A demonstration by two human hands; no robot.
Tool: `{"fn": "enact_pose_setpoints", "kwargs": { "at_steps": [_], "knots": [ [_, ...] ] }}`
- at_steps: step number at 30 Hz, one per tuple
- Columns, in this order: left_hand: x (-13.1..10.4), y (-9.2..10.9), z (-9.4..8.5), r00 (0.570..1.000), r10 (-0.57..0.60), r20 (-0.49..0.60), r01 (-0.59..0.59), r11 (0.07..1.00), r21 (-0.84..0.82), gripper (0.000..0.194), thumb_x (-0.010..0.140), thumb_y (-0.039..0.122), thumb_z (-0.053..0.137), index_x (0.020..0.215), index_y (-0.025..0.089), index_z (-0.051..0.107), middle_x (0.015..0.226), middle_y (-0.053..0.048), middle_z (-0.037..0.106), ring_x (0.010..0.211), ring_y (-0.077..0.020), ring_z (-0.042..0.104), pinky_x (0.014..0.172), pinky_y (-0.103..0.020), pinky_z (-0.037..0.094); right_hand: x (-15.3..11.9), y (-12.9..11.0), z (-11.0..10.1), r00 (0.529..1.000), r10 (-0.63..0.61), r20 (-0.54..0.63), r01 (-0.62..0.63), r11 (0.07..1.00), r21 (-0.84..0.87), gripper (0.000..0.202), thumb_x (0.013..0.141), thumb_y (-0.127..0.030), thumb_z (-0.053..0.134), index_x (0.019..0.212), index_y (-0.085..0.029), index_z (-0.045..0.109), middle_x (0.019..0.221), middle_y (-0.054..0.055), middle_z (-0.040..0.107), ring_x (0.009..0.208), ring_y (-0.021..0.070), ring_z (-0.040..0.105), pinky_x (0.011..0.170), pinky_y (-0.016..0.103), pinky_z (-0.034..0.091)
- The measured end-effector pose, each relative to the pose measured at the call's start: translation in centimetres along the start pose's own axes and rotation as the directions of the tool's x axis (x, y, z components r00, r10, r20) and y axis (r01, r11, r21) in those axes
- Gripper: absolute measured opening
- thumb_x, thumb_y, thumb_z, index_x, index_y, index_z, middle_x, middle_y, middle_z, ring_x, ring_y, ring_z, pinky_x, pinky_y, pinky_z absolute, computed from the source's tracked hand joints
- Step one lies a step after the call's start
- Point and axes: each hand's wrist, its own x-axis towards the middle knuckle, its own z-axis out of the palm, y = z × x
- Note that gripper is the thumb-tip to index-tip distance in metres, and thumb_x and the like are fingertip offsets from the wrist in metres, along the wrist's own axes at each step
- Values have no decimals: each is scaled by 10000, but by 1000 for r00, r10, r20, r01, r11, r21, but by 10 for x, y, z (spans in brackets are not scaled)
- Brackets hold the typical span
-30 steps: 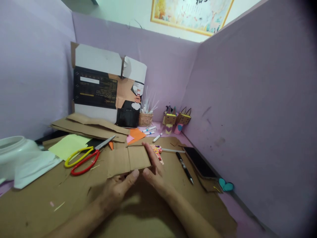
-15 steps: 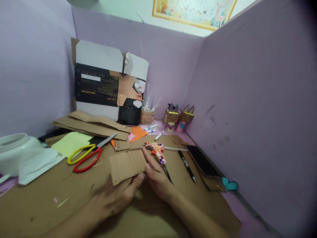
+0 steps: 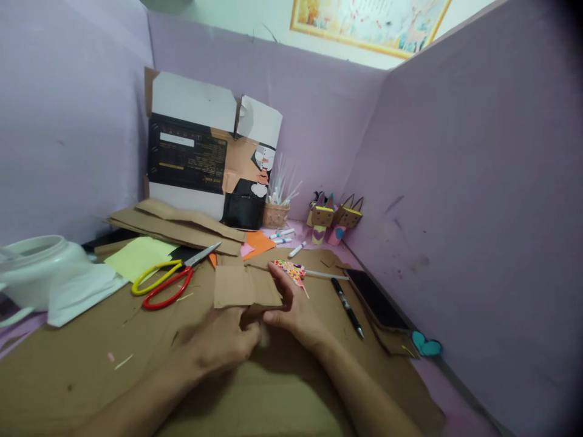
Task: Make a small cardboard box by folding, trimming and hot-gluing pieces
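Note:
A small folded piece of brown cardboard [image 3: 246, 286] is held up over the work surface, with its crease running across the middle. My right hand [image 3: 298, 318] grips it at the right edge, index finger along the far side and thumb at the near corner. Under the near edge, my left hand [image 3: 228, 340] is curled, its thumb bent down; some of its fingers are hidden beneath the cardboard. Just beyond my right fingers lies a flower-patterned glue gun [image 3: 292, 271] with a clear glue stick in its back, partly covered by that hand.
Red-and-yellow scissors [image 3: 168, 291] lie open at left, near a white pot [image 3: 34, 267]. To the right are a black pen [image 3: 348, 309] and a phone [image 3: 377, 298]. Cardboard strips [image 3: 177, 226], markers [image 3: 297, 249] and a basket of glue sticks [image 3: 276, 214] stand farther back.
The cardboard has tipped to a flatter angle, its near edge now level. My left thumb has come off its near edge and bent downward. The view has shifted slightly left.

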Motion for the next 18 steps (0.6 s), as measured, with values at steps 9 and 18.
{"fn": "enact_pose_setpoints", "kwargs": {
  "at_steps": [9,18],
  "knots": [
    [1,-17,-8,774,118,-622,-374,878,-300,375,790,292,557,1153,198,552,1165,-95,608,1147,-273,524,1026,-422,371,-2,-10,-4,968,252,-4,-231,894,385,472,702,-602,629,1035,-269,664,1076,53,718,1061,312,629,847,488,518],
    [15,-10,-2,986,120,-118,-168,732,-660,688,678,256,716,1288,166,411,1283,-131,549,1184,-287,517,967,-383,435,-3,-12,5,962,254,97,-271,923,274,508,730,-579,593,1078,-215,658,1060,95,718,1059,317,622,818,457,515]
  ]
}}
